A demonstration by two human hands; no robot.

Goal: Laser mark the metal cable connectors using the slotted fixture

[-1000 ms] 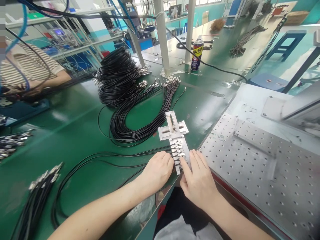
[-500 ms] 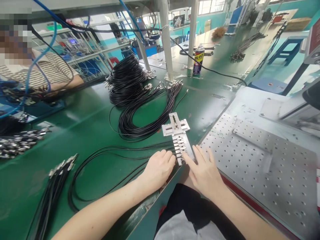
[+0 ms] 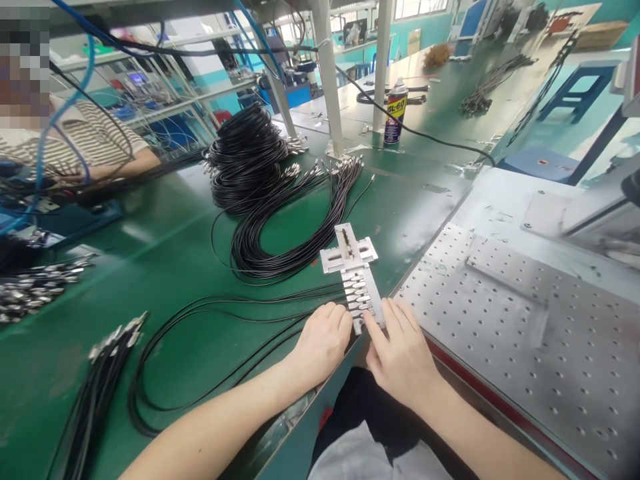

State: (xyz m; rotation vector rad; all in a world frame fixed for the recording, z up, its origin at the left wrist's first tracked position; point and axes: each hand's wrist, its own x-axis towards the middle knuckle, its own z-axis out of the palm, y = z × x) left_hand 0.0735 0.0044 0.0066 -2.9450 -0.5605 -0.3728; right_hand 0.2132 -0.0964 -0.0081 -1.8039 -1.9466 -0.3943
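A metal fixture [image 3: 374, 299] lies at the front edge of the green table, with several silver connectors [image 3: 356, 288] side by side in its slots. Black cables [image 3: 260, 299] run left from them in a wide loop. My left hand [image 3: 326, 335] is closed at the fixture's lower left side, over the cables; what its fingers pinch is hidden. My right hand [image 3: 400, 347] rests on the fixture's lower right, fingers apart, the index fingertip touching the lowest visible connector. Above the slotted part sits a cross-shaped metal piece [image 3: 349, 250].
Coiled black cables [image 3: 245, 160] are piled behind the fixture. Cable bundles lie left [image 3: 103, 393] and far left [image 3: 43, 287]. A spray can [image 3: 395, 115] stands by a post [image 3: 327, 80]. A perforated metal plate [image 3: 500, 333] is at right. A person in stripes [image 3: 95, 137] sits across.
My right hand has shifted slightly down and left, its index fingertip now lower on the connector row and its fingers closer together. My left hand stays beside the fixture. The view has shifted slightly.
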